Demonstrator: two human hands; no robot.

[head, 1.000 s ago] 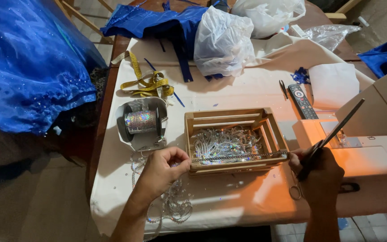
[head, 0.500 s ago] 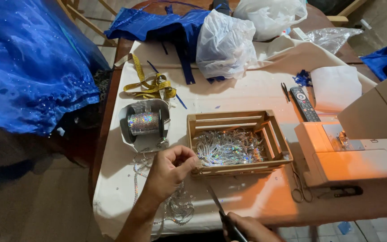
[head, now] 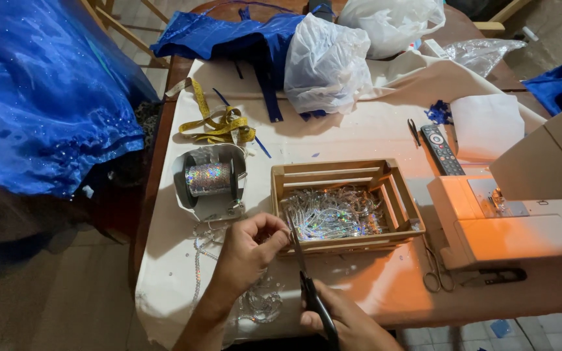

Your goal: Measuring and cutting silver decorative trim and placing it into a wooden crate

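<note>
Silver sequin strip [head: 280, 229] at scissors [head: 304, 273]

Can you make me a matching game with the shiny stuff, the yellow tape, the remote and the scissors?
Things:
1. yellow measuring tape
2. black remote control
3. black-handled scissors
4. silvery sequin pieces

Places:
A. inside the wooden slatted crate
B. in the right hand
C. beside the white sewing machine
D. beyond the spool of sequin trim

Pairs: 1-D, 2-C, 3-B, 4-A
</note>
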